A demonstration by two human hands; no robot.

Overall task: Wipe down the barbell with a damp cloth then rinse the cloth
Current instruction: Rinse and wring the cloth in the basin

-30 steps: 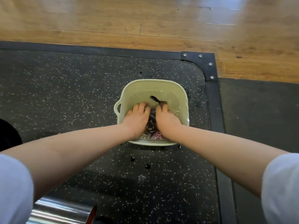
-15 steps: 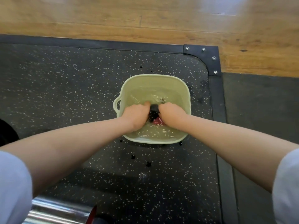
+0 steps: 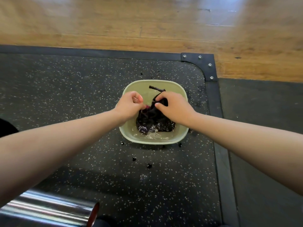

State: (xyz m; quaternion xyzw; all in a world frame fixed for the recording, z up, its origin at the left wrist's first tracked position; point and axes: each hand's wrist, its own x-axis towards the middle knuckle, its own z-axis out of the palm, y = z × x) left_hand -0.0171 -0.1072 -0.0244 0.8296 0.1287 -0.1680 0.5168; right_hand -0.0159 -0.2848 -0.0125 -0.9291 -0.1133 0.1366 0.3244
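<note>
Hanging between two hands: cloth (image 3: 152, 118), dark, wet and bunched, raised partly out of the water (image 3: 155, 136). Its lower folds lie in the near half of the basin (image 3: 164, 82), where the surface is rippled. One thin twisted tail of the cloth sticks up toward the far rim.

Left hand (image 3: 131, 104): above the basin's left side, fingers curled in, pinching the cloth's left edge at the thumb. A small pink patch shows there, possibly a label, too small to tell.

Right hand (image 3: 173, 107): above the basin's right side, thumb and fingers pinched on the cloth's upper fold. The cloth hangs below and between the two hands.

Basin: pale green, rounded square, standing on a black speckled mat (image 3: 82, 99) near its far right corner.

Drops (image 3: 134, 158): dark wet spots on the mat just near of the basin.

Barbell sleeve (image 3: 49, 208): chrome, at the near left corner, well apart from the basin.

Corner plate (image 3: 199, 63): black, bolted, at the mat's far right corner.

Wooden floor (image 3: 147, 22): beyond the mat.
</note>
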